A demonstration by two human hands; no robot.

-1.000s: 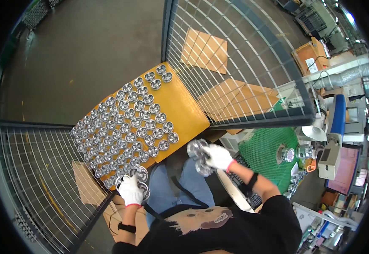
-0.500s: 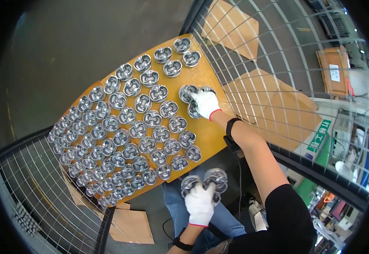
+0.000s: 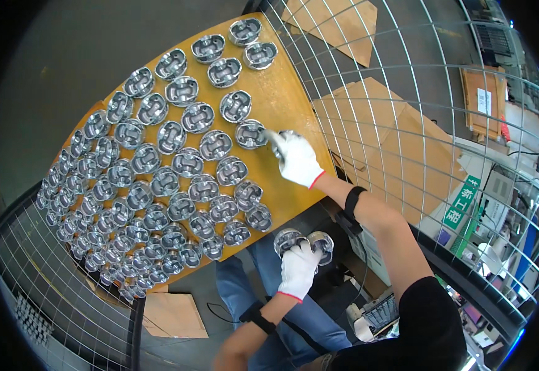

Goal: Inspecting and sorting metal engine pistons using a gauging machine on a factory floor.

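Note:
An orange board (image 3: 294,93) carries several rows of shiny metal pistons (image 3: 186,162). My right hand (image 3: 297,159), in a white glove, reaches over the board's right part and grips one piston (image 3: 288,136), with another piston (image 3: 251,133) standing just to its left on the board. My left hand (image 3: 297,269), also gloved, is below the board's near edge and holds two pistons (image 3: 306,242) side by side above my blue-trousered legs.
A wire mesh wall (image 3: 405,93) rises right of the board, with cardboard sheets (image 3: 374,142) behind it. More mesh (image 3: 47,272) stands at lower left, and a cardboard piece (image 3: 170,315) lies on the floor. Workshop equipment fills the far right.
My right hand has set one piston down on the board and still grips another beside it. The left hand keeps its two pistons, and the view has shifted slightly.

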